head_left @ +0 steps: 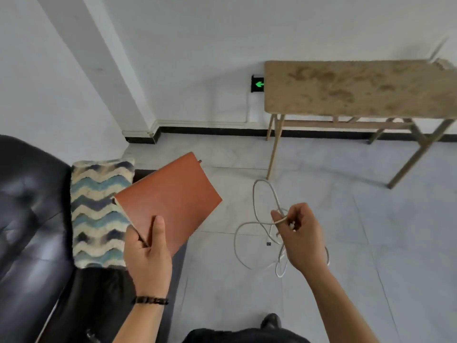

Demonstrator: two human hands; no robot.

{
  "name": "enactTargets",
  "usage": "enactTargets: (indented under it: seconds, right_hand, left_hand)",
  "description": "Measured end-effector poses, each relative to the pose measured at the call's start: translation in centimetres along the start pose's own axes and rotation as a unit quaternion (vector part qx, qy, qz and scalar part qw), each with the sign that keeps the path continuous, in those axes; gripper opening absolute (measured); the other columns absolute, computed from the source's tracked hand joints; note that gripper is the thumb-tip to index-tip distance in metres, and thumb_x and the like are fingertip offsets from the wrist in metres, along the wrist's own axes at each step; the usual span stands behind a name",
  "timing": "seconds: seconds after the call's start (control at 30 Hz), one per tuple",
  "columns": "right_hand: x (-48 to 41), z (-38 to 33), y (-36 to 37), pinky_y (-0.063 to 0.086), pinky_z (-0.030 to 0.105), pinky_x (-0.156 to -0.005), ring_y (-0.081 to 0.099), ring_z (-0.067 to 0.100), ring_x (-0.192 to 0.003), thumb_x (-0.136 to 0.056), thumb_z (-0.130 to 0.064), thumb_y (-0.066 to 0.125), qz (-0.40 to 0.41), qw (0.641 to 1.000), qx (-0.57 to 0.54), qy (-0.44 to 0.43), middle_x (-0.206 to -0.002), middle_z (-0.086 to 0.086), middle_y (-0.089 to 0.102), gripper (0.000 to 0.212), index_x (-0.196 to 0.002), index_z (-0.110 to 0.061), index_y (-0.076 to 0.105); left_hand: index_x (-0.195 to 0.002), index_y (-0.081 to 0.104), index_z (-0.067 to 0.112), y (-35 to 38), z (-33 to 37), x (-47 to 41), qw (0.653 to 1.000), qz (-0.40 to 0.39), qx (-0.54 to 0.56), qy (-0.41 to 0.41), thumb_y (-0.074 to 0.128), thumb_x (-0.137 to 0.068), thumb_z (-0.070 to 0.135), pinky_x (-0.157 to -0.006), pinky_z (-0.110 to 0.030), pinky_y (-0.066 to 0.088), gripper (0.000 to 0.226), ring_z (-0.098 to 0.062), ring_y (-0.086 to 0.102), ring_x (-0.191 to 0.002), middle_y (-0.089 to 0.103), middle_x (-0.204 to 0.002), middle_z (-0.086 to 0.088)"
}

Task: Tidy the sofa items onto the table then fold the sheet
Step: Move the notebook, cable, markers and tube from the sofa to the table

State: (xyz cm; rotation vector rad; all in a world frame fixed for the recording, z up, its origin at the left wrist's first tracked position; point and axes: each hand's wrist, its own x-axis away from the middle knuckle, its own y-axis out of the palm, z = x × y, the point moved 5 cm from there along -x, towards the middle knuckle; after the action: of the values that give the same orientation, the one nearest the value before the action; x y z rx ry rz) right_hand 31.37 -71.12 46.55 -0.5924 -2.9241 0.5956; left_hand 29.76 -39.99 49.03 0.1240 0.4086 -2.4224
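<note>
My left hand (148,258) grips an orange-brown notebook (173,201) by its near corner, thumb on the cover, holding it above the sofa's edge. My right hand (303,236) is closed on a white cable (257,219) whose loops hang down in the air over the floor. The wooden table (358,90) stands against the wall at the upper right, well beyond both hands, its top stained. A black leather sofa (27,219) fills the lower left. No sheet is visible.
A zigzag-patterned blue and cream cushion (96,214) leans on the sofa beside the notebook. Grey tiled floor (371,243) stretches between me and the table. A green arrow sign (257,83) glows on the wall by the table's left end. My shoe (271,321) shows at the bottom.
</note>
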Motion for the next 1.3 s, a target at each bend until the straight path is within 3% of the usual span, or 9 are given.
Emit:
enactTargets:
  seconds: [0.2,0.3,0.43,0.57,0.63,0.87,1.0,1.17,1.3]
  right_hand:
    - [-8.7,4.3,-10.5,0.034,0.016,-0.045,0.042,0.009,-0.047,-0.086,-0.037,0.072,0.068,0.996,-0.018,0.053,-0.059,-0.003,0.053,0.033,-0.073,-0.028,0.043]
    - [-13.7,6.9,-13.8,0.034,0.014,-0.044,0.039,0.007,-0.046,-0.087,-0.034,0.072,0.098,0.993,-0.008,0.071,-0.057,-0.009,0.049,0.033,-0.074,-0.025,0.043]
    - [-21.6,10.6,-17.6,0.034,0.016,-0.046,0.055,0.021,-0.055,-0.088,-0.031,0.072,0.127,0.986,-0.005,0.105,-0.060,-0.005,0.048,0.033,-0.076,-0.018,0.044]
    - [-30.6,12.2,-22.8,0.034,0.009,-0.043,0.049,0.004,-0.044,-0.089,-0.028,0.071,0.165,0.979,0.013,0.117,-0.053,-0.014,0.047,0.033,-0.076,-0.014,0.044]
    - [-35.1,12.0,-26.1,0.034,0.010,-0.044,0.045,0.004,-0.044,-0.088,-0.028,0.072,0.193,0.974,0.024,0.119,-0.053,-0.014,0.046,0.033,-0.076,-0.014,0.045]
    - [-47.1,11.6,-38.2,0.033,0.013,-0.046,0.045,0.005,-0.043,-0.087,-0.030,0.073,0.347,0.932,-0.007,0.108,-0.052,-0.013,0.044,0.036,-0.072,-0.021,0.042]
    - [-53.3,15.0,-43.2,0.034,0.015,-0.045,0.044,0.006,-0.042,-0.086,-0.031,0.074,0.394,0.912,-0.026,0.114,-0.052,-0.011,0.043,0.038,-0.069,-0.025,0.041]
    - [-63.4,20.4,-49.7,0.035,0.022,-0.049,0.038,0.010,-0.047,-0.087,-0.030,0.072,0.389,0.912,-0.044,0.120,-0.052,-0.011,0.043,0.037,-0.070,-0.023,0.040]
    - [-73.0,22.2,-55.6,0.032,0.009,-0.043,0.040,0.003,-0.041,-0.087,-0.028,0.073,0.361,0.924,-0.063,0.109,-0.050,-0.016,0.046,0.035,-0.073,-0.019,0.042]
  left_hand:
    - [-0.095,0.056,0.031,15.2,5.7,1.7,0.994,-0.102,-0.019,0.045,0.061,-0.093,0.033,-0.064,-0.004,0.044,0.006,0.010,0.059,-0.081,0.063,-0.087,0.021]
    - [-0.092,0.057,0.022,22.5,6.8,1.6,0.988,-0.144,-0.019,0.048,0.062,-0.091,0.036,-0.060,-0.008,0.046,0.014,0.009,0.059,-0.078,0.062,-0.085,0.019]
    - [-0.081,0.053,0.011,33.6,7.5,1.3,0.983,-0.176,-0.027,0.041,0.063,-0.090,0.041,-0.051,-0.009,0.040,0.033,0.005,0.056,-0.065,0.058,-0.072,0.006]
    - [-0.076,0.049,0.010,46.5,10.3,0.4,0.974,-0.220,-0.026,0.052,0.062,-0.088,0.041,-0.046,-0.015,0.037,0.036,-0.008,0.055,-0.059,0.053,-0.064,0.000]
    - [-0.077,0.050,0.010,52.9,12.4,-0.1,0.968,-0.244,-0.014,0.051,0.063,-0.089,0.040,-0.047,-0.026,0.040,0.035,-0.012,0.053,-0.057,0.054,-0.065,-0.002]
    - [-0.091,0.059,0.017,73.5,21.9,-0.1,0.933,-0.342,0.066,0.087,0.062,-0.092,0.029,-0.057,-0.006,0.044,0.013,0.005,0.061,-0.073,0.063,-0.079,0.012]
    - [-0.094,0.062,0.024,84.2,24.9,1.9,0.915,-0.382,0.090,0.098,0.060,-0.091,0.034,-0.063,-0.005,0.044,0.011,0.005,0.063,-0.079,0.068,-0.083,0.020]
    - [-0.093,0.063,0.014,96.6,26.6,5.2,0.917,-0.379,0.066,0.105,0.061,-0.090,0.034,-0.065,-0.010,0.047,0.021,0.002,0.064,-0.079,0.068,-0.085,0.008]
    - [-0.096,0.065,0.015,105.3,29.1,5.8,0.928,-0.356,0.028,0.106,0.061,-0.088,0.043,-0.070,-0.023,0.053,0.029,-0.008,0.067,-0.085,0.070,-0.089,0.003]
